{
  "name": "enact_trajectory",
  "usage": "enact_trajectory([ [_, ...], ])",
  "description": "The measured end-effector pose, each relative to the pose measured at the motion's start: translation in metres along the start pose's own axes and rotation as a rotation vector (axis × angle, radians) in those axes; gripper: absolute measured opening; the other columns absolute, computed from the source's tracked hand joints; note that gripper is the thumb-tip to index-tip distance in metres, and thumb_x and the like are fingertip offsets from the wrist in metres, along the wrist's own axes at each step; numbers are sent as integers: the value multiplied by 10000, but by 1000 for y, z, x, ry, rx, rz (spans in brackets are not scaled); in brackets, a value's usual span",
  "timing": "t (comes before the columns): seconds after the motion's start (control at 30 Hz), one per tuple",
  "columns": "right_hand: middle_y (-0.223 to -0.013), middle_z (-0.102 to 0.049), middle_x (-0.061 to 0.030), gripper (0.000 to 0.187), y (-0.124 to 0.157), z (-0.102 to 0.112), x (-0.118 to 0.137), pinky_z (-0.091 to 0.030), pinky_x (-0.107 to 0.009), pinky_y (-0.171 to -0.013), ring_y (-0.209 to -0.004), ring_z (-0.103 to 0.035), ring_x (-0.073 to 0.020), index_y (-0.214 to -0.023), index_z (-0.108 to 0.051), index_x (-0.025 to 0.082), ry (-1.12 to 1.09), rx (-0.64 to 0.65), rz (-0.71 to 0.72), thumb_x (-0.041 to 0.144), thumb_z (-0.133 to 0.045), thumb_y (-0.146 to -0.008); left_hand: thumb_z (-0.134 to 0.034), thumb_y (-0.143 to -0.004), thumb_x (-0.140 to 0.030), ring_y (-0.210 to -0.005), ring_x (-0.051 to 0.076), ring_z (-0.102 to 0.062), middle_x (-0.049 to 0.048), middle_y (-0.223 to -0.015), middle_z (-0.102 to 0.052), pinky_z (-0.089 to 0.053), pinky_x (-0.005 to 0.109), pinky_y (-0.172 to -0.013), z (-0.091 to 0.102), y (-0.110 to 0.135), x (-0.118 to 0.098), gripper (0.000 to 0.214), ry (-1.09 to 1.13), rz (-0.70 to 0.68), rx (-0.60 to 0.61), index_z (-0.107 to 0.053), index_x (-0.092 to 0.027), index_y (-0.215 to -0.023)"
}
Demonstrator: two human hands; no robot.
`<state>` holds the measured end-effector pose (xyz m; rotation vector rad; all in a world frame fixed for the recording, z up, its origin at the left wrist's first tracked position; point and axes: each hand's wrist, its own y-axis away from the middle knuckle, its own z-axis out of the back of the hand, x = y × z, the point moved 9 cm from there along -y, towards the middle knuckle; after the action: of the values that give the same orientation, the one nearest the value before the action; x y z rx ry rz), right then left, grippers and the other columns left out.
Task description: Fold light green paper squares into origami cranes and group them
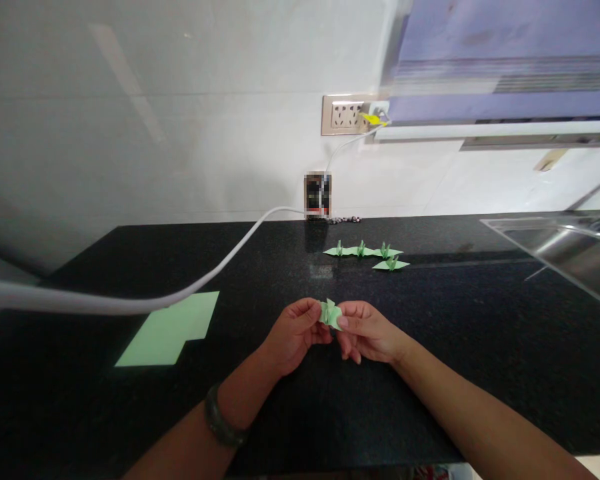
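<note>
Between both hands, just above the black counter, is a small light-green paper crane (331, 315). My left hand (300, 331) pinches one wing between thumb and fingers. On the opposite side, my right hand (367, 328) grips the other wing the same way. Parts of the crane are hidden behind the fingertips. Beyond the hands, three folded green cranes (361, 250) stand in a row with wings spread. One more green crane (391, 265) sits just in front of the row's right end. Flat green paper (173, 330) lies to the left of my left hand.
A white cable (230, 260) crosses the left foreground and runs to a wall socket (347, 115). A small dark, blurred-out object (318, 195) leans on the wall, with a beaded strand beside it. The black counter (260, 413) meets a steel sink (575, 247) at right.
</note>
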<state>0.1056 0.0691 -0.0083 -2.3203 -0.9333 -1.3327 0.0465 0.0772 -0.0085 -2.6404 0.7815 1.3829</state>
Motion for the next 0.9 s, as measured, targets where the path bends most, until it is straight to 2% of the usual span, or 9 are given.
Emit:
enact_trajectory([
  [0.1, -492, -621, -9, 157, 0, 2, -2, -382, -120, -300, -350, -543, -82, -779, -503, 114, 0, 9, -18, 270, -520, -787, -551, -748, -294, -509, 87, -518, -5, -588, -544, -438, 247, -544, 1, 0, 0, 169, -29, -13, 6, -517, -137, -696],
  [0.23, -450, -583, 18, 195, -2, 10, 1, -411, -164, -361, -324, -505, -72, -760, -488, 140, 3, -37, 37, 309, -434, -841, -551, -749, -291, -515, 85, -525, -9, -596, -549, -439, 244, -549, 1, 1, -4, 168, -150, -74, 11, -519, -135, -697],
  [0.33, -508, -577, 16, 209, -4, 15, 7, -422, -187, -422, -383, -505, -66, -733, -496, 144, 118, -94, 100, 335, -479, -816, -568, -735, -282, -542, 96, -542, 2, -625, -567, -444, 249, -563, -1, 3, -11, 162, -281, -144, -11, -530, -127, -707],
  [0.43, -649, -569, 13, 177, -2, 23, 23, -423, -192, -482, -503, -521, -68, -831, -533, 158, 294, -201, 233, 294, -596, -738, -558, -738, -288, -561, 104, -551, 12, -633, -579, -458, 262, -587, -1, 4, -16, 172, -382, -166, -66, -541, -118, -719],
  [0.53, -817, -547, -11, 246, 4, 26, 45, -440, -234, -602, -666, -532, -95, -967, -548, 208, 479, -273, 399, 273, -600, -736, -551, -735, -289, -568, 103, -555, 7, -647, -576, -470, 269, -602, 1, 5, -20, 171, -438, -171, -117, -542, -119, -710],
  [0.67, -952, -511, -55, 169, 11, 15, 61, -406, -306, -776, -902, -495, -155, -926, -612, 213, 772, -235, 520, 267, -539, -783, -559, -716, -288, -565, 102, -560, -8, -643, -554, -476, 264, -589, 3, 3, -17, 165, -441, -126, -119, -533, -128, -689],
  [0.77, -936, -510, -62, 148, 11, 7, 61, -410, -313, -762, -877, -499, -156, -895, -608, 203, 839, -178, 521, 266, -514, -800, -560, -709, -271, -546, 98, -559, -6, -635, -556, -472, 257, -569, 3, 2, -9, 154, -404, -56, -85, -514, -128, -676],
  [0.9, -885, -511, -57, 122, 10, 3, 59, -411, -304, -728, -820, -496, -148, -814, -569, 180, 870, -177, 500, 274, -490, -813, -549, -712, -267, -527, 103, -570, -6, -624, -564, -467, 255, -554, 1, 0, 0, 150, -315, 15, -43, -483, -136, -677],
])
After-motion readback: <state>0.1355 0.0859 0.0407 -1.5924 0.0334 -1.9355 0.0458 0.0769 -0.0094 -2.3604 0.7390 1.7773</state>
